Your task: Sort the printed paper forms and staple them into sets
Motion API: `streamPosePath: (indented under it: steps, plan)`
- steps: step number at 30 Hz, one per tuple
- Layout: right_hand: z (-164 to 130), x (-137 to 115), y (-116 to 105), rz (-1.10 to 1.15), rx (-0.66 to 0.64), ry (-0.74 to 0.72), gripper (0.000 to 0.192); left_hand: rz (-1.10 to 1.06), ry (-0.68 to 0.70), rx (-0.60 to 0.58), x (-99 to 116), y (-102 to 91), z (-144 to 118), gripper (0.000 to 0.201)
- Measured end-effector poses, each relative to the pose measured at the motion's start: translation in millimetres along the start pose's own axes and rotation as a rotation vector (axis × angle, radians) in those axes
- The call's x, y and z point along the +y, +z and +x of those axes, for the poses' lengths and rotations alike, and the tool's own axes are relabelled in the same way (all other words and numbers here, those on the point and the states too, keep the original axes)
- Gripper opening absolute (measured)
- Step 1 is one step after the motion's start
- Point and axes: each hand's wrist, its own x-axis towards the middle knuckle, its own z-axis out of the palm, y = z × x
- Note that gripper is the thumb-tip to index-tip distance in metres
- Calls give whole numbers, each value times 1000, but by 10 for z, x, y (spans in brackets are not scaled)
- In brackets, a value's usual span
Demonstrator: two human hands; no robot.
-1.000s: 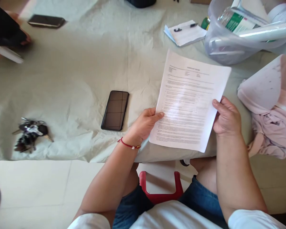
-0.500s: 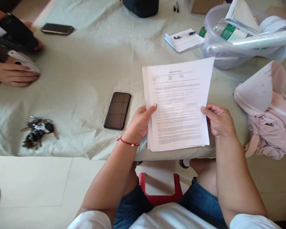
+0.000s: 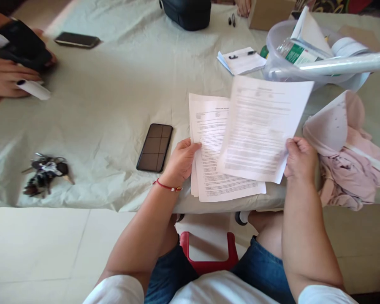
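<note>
My left hand (image 3: 182, 158) pinches the left edge of a stack of printed sheets (image 3: 210, 164), thumb on top and fingers underneath. In my right hand (image 3: 300, 159) is a single printed sheet (image 3: 256, 131), gripped by its right edge. That sheet is tilted and slightly blurred, and it covers the upper right part of the stack. Both hands are closed on paper above the table's front edge. Left of my left hand lies a black smartphone (image 3: 155, 147), screen up. A pink cloth bundle (image 3: 351, 156) rests just right of my right hand.
A bunch of keys (image 3: 47, 173) lies at the front left. Another person's hand (image 3: 9, 78) is near a white roll (image 3: 34, 89). Farther back are a second phone (image 3: 77, 40), a black case (image 3: 188, 14), a notepad (image 3: 242, 61), a plastic basin (image 3: 272, 69) and a cardboard box (image 3: 266, 14).
My right hand has moved right, drawing the top sheet away from the stack and exposing the page below. The other person's white roll has turned, and a hand now shows by the cardboard box.
</note>
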Motion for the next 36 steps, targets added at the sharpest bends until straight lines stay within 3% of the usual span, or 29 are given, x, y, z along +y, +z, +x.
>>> streamPosePath:
  steps: [2,4,6,11,18,22,28,31,36]
  plan:
    - [84,16,-56,66,241,-44,16,1,23,4,-4,-18,15,23]
    - [142,21,-108,125,368,-65,17,6,41,9,-8,-33,22,27]
    - [170,19,-160,156,328,-70,19,14,51,15,-11,-43,24,29]
    - [136,-18,-217,158,48,-61,20,16,94,47,-13,-50,38,32]
    - [85,-109,-135,197,35,43,33,29,139,88,14,-72,82,39]
    - [-25,-203,-38,154,-78,157,48,41,100,87,19,-84,78,34]
    - [-184,-297,136,43,-264,244,51,12,52,94,30,-71,74,26]
    - [-138,-248,114,31,-220,218,48,15,44,100,29,-77,91,26]
    - [11,-134,-14,87,2,172,42,29,126,135,-9,-104,126,30]
